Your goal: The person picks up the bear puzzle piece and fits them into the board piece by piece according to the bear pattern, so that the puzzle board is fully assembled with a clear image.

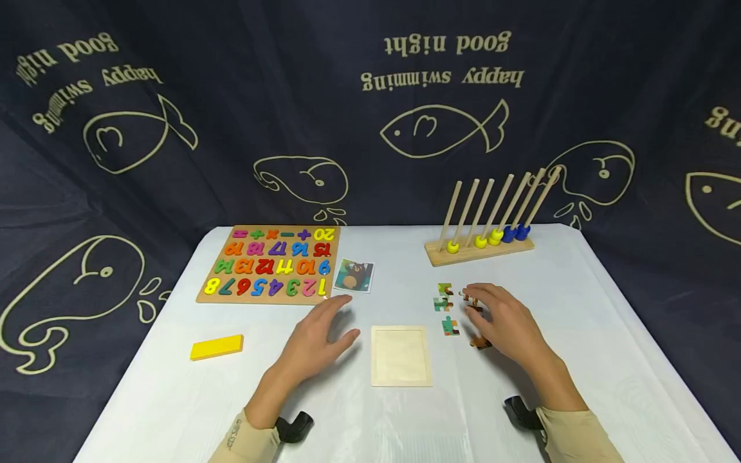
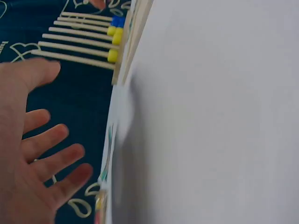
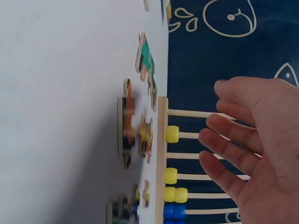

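My left hand hovers above the table left of a shallow square wooden tray, fingers relaxed and holding nothing. Over on the right, my right hand is above several jigsaw pieces, partly hiding some of them. Its fingers are loosely bent, and the right wrist view shows a gap between them and a brown jigsaw piece. Beside that hand lie a green piece, a teal-and-brown piece and a teal piece. A bear picture card lies beyond the left hand.
A number board with coloured numerals lies at the back left. At the back right stands a wooden peg rack with yellow and blue beads. A yellow block is at the left. Behind the table hangs a dark printed cloth.
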`<state>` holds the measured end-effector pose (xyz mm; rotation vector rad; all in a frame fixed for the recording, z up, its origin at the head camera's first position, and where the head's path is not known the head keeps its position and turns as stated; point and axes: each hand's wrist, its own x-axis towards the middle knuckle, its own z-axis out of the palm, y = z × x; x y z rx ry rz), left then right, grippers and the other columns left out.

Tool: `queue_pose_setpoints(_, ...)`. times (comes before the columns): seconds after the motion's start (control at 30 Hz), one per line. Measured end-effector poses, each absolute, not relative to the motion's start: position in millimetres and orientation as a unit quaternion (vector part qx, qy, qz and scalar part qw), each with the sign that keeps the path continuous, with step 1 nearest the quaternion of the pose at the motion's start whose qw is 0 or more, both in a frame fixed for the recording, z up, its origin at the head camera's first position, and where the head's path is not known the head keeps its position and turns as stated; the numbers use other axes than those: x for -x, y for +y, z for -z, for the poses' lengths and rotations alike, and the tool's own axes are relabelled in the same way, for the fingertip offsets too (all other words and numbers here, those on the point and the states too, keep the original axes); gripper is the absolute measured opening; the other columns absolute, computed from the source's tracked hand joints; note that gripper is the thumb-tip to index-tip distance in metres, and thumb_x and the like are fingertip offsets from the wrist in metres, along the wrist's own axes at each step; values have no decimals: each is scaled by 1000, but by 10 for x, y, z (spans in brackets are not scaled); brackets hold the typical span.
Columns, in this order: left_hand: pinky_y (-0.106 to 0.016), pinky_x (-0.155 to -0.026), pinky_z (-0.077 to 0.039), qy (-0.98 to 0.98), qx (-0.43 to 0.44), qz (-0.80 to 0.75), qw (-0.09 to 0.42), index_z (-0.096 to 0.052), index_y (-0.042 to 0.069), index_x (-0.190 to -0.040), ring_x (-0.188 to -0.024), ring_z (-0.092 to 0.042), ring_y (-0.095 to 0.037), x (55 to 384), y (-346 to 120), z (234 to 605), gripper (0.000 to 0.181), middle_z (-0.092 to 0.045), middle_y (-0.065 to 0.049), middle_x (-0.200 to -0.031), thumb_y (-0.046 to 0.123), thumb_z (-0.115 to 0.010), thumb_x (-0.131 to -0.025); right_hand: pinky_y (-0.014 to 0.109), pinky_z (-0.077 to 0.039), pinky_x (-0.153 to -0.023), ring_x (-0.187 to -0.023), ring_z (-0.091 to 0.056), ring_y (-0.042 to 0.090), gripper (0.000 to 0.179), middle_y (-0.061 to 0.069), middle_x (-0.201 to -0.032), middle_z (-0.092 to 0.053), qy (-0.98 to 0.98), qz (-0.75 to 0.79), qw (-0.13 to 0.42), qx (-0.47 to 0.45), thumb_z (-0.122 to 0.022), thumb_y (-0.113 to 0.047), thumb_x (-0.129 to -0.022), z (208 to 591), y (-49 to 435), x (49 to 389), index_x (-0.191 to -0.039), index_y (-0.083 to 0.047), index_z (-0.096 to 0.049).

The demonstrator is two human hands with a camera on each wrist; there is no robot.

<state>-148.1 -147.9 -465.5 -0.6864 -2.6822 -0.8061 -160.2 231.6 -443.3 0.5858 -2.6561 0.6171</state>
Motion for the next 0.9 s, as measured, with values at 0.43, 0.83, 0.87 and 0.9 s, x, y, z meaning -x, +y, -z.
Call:
queue_pose_setpoints(0.43, -46, -116, -11, -911, 322, 256, 2, -32, 15, -151, -143, -21, -24, 1407, -1300, 4942, 106, -28, 3, -155, 79, -59, -70, 52, -47, -88, -107, -58, 30, 31, 8, -119, -63, -945, -258, 84, -183, -68, -10, -88, 4485, 2189, 2033, -119, -9, -67)
queue_pose_setpoints(0.83, -45, -116, -11, -915, 351, 200, 16, -37, 9, -148, -144, -17, -23, 1411, -1315, 4970, 107, -30, 4, -154, 76, -64, -69, 49, -48, -84, -99, -60, 27, 30, 9, -113, -64, -954, -239, 43, -177, -68, -6, -86, 4662, 2114, 2287, -117, -6, -69)
queue_pose_setpoints(0.87, -45, -116, -11, -914, 352, 199, 17, -37, 9, -148, -144, -17, -23, 1410, -1312, 4964, 107, -30, 3, -154, 76, -64, -69, 49, -48, -85, -99, -60, 28, 31, 9, -113, -64, -954, -238, 42, -178, -68, -6, -86, 4670, 2115, 2292, -117, -6, -69)
queue_pose_setpoints(0.9, -46, -116, -11, -914, 354, 198, 17, -37, 9, -148, -144, -17, -24, 1409, -1309, 4959, 107, -30, 3, -154, 75, -65, -69, 49, -48, -85, -99, -59, 28, 31, 9, -113, -64, -954, -236, 41, -178, -68, -6, -86, 4676, 2116, 2295, -117, -6, -69)
